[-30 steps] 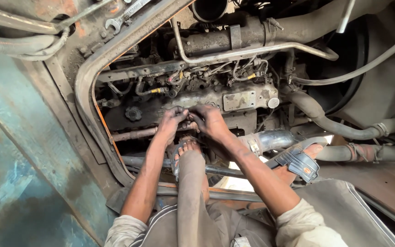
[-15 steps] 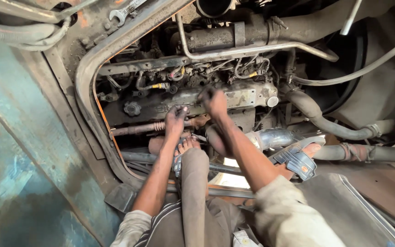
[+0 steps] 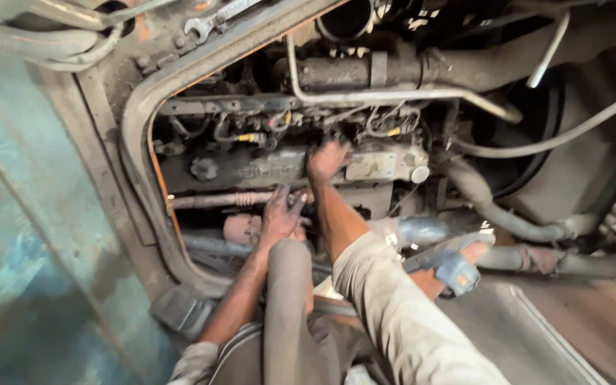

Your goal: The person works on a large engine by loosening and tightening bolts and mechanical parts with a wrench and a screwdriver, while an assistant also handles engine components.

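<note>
I look down into an open engine bay at a grimy engine [image 3: 265,167]. My left hand [image 3: 281,214], black with grease, rests with spread fingers on a ribbed metal pipe [image 3: 215,200] at the engine's near side. My right hand [image 3: 326,159] reaches further in and lies on top of the engine block beside a pale metal plate [image 3: 371,165]; what its fingers touch is hidden. My knee in grey trousers [image 3: 286,285] stands between my arms. My foot in a blue sandal [image 3: 450,265] rests to the right.
A curved metal frame edge [image 3: 137,142] borders the bay on the left, next to a teal painted panel [image 3: 30,235]. A spanner [image 3: 212,19] lies at the top. Thick hoses [image 3: 493,207] and thin pipes [image 3: 393,94] cross the engine. A rusty floor [image 3: 593,314] lies at right.
My right hand has moved up from the pipe area onto the top of the engine block. My left hand has stayed low by the ribbed pipe. The view has shifted slightly.
</note>
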